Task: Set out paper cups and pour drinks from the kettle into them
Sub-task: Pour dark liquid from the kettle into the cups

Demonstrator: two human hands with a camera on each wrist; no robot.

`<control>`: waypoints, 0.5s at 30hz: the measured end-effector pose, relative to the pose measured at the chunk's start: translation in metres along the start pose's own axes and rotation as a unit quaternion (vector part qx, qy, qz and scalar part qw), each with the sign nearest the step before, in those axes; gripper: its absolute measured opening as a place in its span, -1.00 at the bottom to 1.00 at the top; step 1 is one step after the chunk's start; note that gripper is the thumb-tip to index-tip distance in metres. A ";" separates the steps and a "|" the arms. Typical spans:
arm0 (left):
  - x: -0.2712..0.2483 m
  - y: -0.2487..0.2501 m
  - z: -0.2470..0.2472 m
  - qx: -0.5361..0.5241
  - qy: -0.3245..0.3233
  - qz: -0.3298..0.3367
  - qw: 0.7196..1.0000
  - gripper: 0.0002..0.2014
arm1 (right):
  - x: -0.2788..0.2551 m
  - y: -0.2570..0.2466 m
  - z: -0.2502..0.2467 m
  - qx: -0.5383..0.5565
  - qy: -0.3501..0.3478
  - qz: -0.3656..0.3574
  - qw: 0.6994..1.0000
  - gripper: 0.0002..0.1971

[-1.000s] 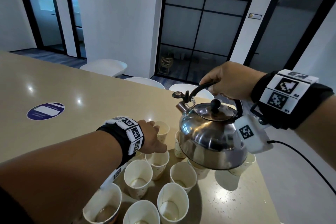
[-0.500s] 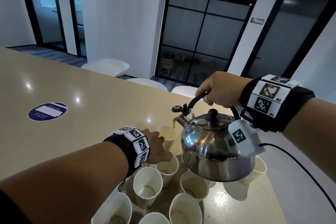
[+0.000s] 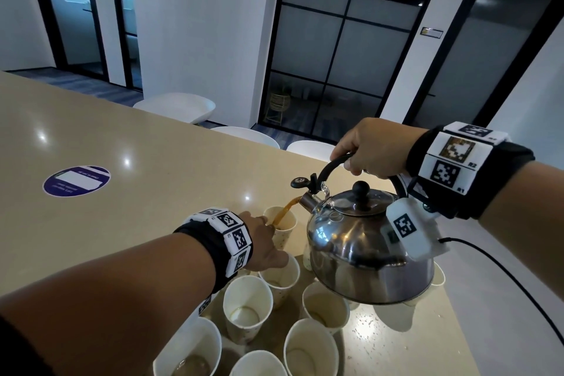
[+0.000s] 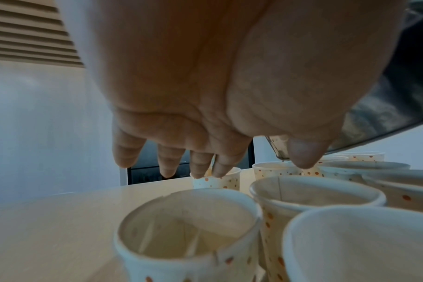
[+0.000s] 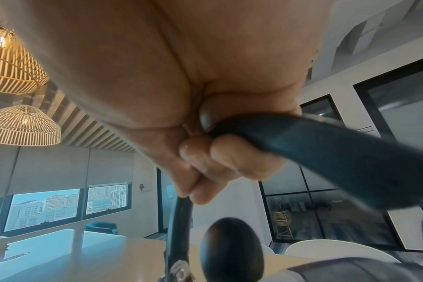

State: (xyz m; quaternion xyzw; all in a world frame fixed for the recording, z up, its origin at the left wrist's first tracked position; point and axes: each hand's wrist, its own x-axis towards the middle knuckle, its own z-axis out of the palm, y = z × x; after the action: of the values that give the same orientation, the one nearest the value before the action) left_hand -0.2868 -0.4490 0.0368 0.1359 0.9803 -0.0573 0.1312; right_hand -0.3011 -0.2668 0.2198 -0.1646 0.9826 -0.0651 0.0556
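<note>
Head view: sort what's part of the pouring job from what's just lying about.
In the job: kettle gripped by right hand; far cup catching the stream, left hand at its rim; other paper cups.

Lying about: blue sticker; white chairs; black cable.

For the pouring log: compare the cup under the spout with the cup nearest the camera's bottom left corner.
The far cup is taking a brown stream from the kettle, with left hand fingertips at its rim; the near cup gets no stream, is untouched, and holds some liquid already. Both are upright white dotted paper cups.
</note>
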 end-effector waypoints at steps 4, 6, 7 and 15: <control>-0.003 0.002 -0.002 -0.008 0.001 0.001 1.000 -0.19 | -0.001 0.003 0.002 0.017 0.003 0.006 1.000 -0.70; -0.006 0.001 -0.005 -0.006 -0.001 -0.003 1.000 -0.19 | -0.003 0.005 0.003 0.027 0.008 0.008 1.000 -0.70; -0.007 0.000 -0.006 -0.007 -0.006 -0.005 1.000 -0.19 | -0.004 0.006 0.003 0.033 0.012 0.010 0.999 -0.70; -0.052 -0.025 -0.032 0.039 -0.019 -0.027 0.999 -0.49 | -0.029 0.002 -0.004 0.089 0.084 -0.004 0.992 -0.74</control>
State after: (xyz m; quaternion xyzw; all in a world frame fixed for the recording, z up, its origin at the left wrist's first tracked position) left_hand -0.2535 -0.4810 0.0832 0.1129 0.9781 -0.1014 0.1427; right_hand -0.2752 -0.2549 0.2259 -0.1569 0.9735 -0.1661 -0.0127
